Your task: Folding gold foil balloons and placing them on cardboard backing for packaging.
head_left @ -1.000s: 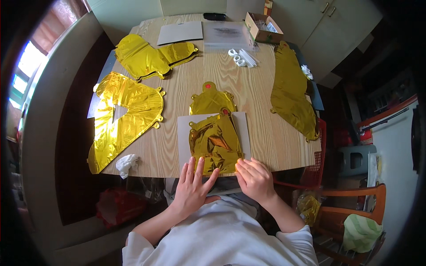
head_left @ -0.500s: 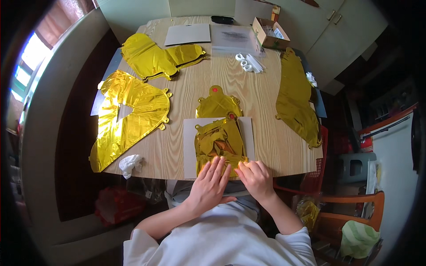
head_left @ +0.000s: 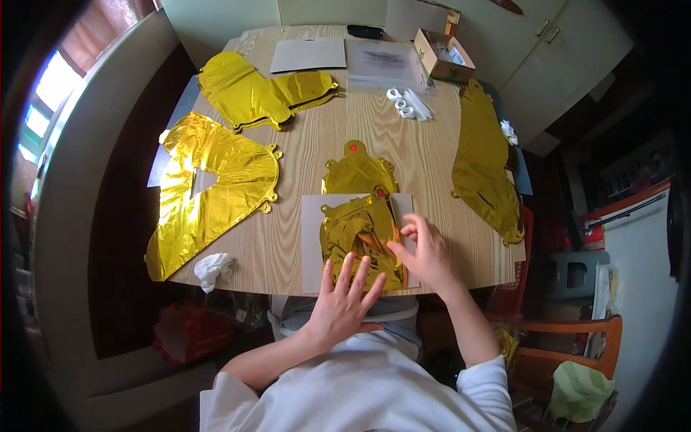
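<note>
Pale wood grain on a broad table [head_left: 288, 241], beneath and around the off-white card [head_left: 311, 252]; cream cupboard doors [head_left: 565, 39] well beyond the card to the far right, and a brown chair [head_left: 613, 345] off to its near right. Around the card, three large gold sheets: a glossy one with an opening [head_left: 241, 162] to its left, a long-lobed one [head_left: 266, 93] farther off to the left, a darker one [head_left: 484, 155] to the right. On the card itself, a creased, folded gold foil [head_left: 344, 227], long axis running roughly from the card's near edge toward its far edge. Just past the far edge, another stretch of gold foil [head_left: 356, 175]; any join between the two hidden. Right hand [head_left: 426, 253] above the card's right margin, thumb and fingers apart, nothing clamped, folded foil directly to its left; clearly nearer to that right-hand long edge, thumb contact impossible to tell. Left hand [head_left: 344, 299] at the card's near edge, palm down, fingers spread, fingertips resting on the foil's near end. Left of the card, a crumpled white tissue [head_left: 214, 270]; well beyond it, slightly right, white rings [head_left: 407, 113] beside thin white sticks [head_left: 417, 103].
</note>
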Demonstrator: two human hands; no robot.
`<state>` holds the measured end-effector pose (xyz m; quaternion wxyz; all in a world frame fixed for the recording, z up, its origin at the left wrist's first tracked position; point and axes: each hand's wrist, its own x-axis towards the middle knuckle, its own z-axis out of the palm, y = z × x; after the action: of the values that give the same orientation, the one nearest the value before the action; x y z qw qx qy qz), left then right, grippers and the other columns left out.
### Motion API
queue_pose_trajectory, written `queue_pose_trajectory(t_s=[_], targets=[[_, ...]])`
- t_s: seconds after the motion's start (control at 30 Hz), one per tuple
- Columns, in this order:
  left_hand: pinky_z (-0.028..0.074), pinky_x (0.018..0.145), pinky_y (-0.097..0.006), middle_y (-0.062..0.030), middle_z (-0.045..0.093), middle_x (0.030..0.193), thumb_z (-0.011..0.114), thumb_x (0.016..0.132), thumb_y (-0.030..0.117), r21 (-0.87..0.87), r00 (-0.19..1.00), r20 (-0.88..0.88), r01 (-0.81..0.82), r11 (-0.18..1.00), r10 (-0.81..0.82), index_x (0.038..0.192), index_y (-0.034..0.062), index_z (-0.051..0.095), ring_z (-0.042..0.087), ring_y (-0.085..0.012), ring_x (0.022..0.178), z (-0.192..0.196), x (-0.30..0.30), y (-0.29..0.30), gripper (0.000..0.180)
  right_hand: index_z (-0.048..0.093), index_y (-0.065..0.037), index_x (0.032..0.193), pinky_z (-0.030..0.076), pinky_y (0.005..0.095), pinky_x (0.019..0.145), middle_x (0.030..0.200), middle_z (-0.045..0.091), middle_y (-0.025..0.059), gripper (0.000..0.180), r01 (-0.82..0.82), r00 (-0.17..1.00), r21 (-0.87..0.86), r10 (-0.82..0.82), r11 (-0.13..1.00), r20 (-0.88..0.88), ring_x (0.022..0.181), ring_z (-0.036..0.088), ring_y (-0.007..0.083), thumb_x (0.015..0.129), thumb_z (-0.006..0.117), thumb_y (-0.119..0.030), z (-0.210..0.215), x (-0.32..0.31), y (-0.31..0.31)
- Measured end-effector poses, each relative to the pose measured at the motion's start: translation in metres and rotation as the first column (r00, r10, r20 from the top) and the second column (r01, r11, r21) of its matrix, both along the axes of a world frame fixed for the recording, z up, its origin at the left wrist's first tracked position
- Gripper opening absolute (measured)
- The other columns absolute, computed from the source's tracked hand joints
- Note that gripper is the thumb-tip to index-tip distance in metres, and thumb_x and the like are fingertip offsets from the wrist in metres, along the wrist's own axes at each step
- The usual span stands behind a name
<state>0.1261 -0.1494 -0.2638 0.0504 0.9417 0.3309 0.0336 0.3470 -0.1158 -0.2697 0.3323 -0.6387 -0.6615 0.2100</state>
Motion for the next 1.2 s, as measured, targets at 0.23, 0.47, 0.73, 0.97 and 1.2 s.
queue_pose_trajectory(t_s=[0.23, 0.47, 0.73, 0.97, 1.2], targets=[[0.023, 0.109, -0.067, -0.0214, 0.035, 0.151, 0.061, 0.071, 0.074, 0.020, 1.000, 0.019, -0.004, 1.000, 0.003, 0.149, 0.0189, 0.037, 0.029, -0.0459, 0.140, -0.005, 0.000, -0.001, 0.098, 0.043, -0.002, 0.132, 0.051, 0.0366, 0.070, 0.086, 0.063, 0.0109, 0.068, 0.033, 0.992, -0.007, -0.032, 0.999, 0.121, 0.076, 0.063, 0.0251, 0.082, 0.077, -0.032, -0.005, -0.003, 0.042], [0.024, 0.109, -0.066, -0.0205, 0.034, 0.152, 0.062, 0.073, 0.072, 0.023, 1.000, 0.022, -0.014, 1.000, 0.014, 0.149, 0.0193, 0.037, 0.029, -0.0451, 0.141, -0.009, 0.000, -0.002, 0.096, 0.045, -0.002, 0.132, 0.052, 0.0365, 0.068, 0.079, 0.064, 0.0120, 0.067, 0.068, 0.998, -0.287, -0.070, 0.956, 0.004, 0.071, 0.065, 0.0247, 0.081, 0.078, -0.032, 0.010, -0.009, 0.044], [0.024, 0.108, -0.069, -0.0188, 0.036, 0.151, 0.062, 0.073, 0.072, 0.041, 1.000, 0.013, -0.018, 0.999, 0.017, 0.149, 0.0205, 0.036, 0.028, -0.0446, 0.142, -0.006, 0.000, -0.002, 0.096, 0.061, 0.006, 0.106, 0.054, 0.0370, 0.075, 0.087, 0.071, 0.0175, 0.051, -0.111, 0.978, -0.386, 0.031, 0.916, -0.208, 0.083, 0.070, 0.0265, 0.083, 0.075, -0.037, -0.001, 0.003, 0.051], [0.024, 0.108, -0.069, -0.0187, 0.035, 0.151, 0.061, 0.073, 0.072, 0.055, 1.000, 0.007, -0.020, 0.998, 0.020, 0.150, 0.0210, 0.036, 0.030, -0.0441, 0.140, -0.007, 0.000, -0.003, 0.096, 0.067, 0.005, 0.093, 0.052, 0.0355, 0.070, 0.084, 0.071, 0.0151, 0.033, -0.152, 0.953, -0.356, 0.041, 0.922, -0.302, 0.077, 0.068, 0.0189, 0.088, 0.070, -0.028, -0.002, 0.009, 0.054], [0.022, 0.108, -0.069, -0.0194, 0.035, 0.151, 0.061, 0.072, 0.073, 0.049, 1.000, 0.012, -0.009, 0.999, 0.008, 0.151, 0.0216, 0.034, 0.030, -0.0458, 0.140, -0.009, 0.000, -0.002, 0.097, 0.066, 0.003, 0.088, 0.051, 0.0362, 0.065, 0.077, 0.069, 0.0145, 0.034, 0.011, 0.997, -0.322, -0.035, 0.947, -0.069, 0.069, 0.066, 0.0230, 0.086, 0.073, -0.030, 0.007, 0.004, 0.043]])
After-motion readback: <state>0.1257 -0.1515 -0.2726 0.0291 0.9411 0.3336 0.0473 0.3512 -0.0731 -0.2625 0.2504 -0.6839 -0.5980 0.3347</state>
